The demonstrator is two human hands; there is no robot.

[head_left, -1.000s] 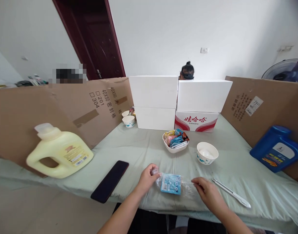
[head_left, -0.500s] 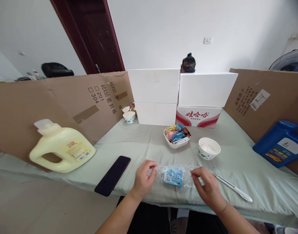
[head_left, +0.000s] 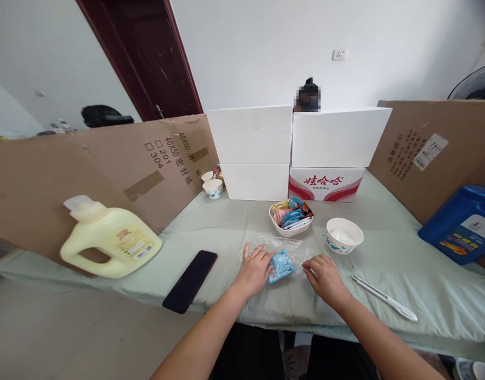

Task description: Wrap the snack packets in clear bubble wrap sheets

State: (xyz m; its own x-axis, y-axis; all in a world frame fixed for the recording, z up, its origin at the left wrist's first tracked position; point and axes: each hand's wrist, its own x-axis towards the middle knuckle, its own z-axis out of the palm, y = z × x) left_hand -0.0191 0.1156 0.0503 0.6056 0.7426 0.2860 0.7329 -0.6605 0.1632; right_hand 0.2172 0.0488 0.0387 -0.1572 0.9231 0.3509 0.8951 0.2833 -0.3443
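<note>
My left hand (head_left: 255, 270) is palm down near the table's front edge, thumb and index finger closed at the left edge of a small blue printed packet (head_left: 281, 266), the other fingers spread. The packet lies tilted. Around and behind it is a crumpled clear plastic bag (head_left: 280, 242); whether the packet is inside it or on top I cannot tell. My right hand (head_left: 325, 278), right of the packet, pinches the bag's right side between thumb and fingers. Beyond my hands stands a white dish (head_left: 290, 231) of colourful wrapped packets.
A white bowl (head_left: 344, 236) and a white-handled slim tool (head_left: 385, 298) are at right, a black phone (head_left: 190, 281) at left. A yellow jug (head_left: 111, 243) and a blue bottle (head_left: 460, 227) flank them. White boxes (head_left: 250, 137) stand behind, with a person beyond.
My left hand has moved from the bag's left end to the blue packet. The packet has turned and shifted slightly away from me. The bag is more crumpled, and the view has shifted a little.
</note>
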